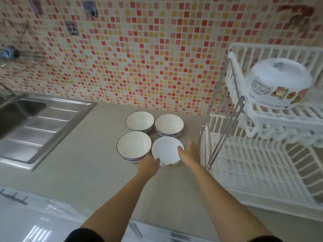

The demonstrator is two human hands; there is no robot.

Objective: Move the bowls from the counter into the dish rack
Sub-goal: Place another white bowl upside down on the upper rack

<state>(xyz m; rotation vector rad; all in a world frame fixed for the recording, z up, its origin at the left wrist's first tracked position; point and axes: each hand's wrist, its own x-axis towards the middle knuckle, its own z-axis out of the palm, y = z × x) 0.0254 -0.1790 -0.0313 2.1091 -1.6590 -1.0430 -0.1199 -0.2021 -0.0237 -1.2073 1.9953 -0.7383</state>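
Note:
Several bowls stand upright in a square on the beige counter (83, 165). The near right one is a plain white bowl (165, 150) with an orange pattern low on its side. My left hand (148, 165) touches its near left rim and my right hand (189, 151) holds its right rim, thumb inside. Three blue-patterned bowls sit around it: near left (133, 145), far left (139, 121) and far right (169, 124). The white dish rack (258, 165) stands to the right, with upturned white bowls (277, 82) stacked on its upper tier.
A steel sink (19, 110) with a ribbed draining board (40, 130) lies at the left. A mosaic tile wall (139, 58) with a socket (71, 28) rises behind the counter. The rack's metal leg (225, 130) stands close to my right hand.

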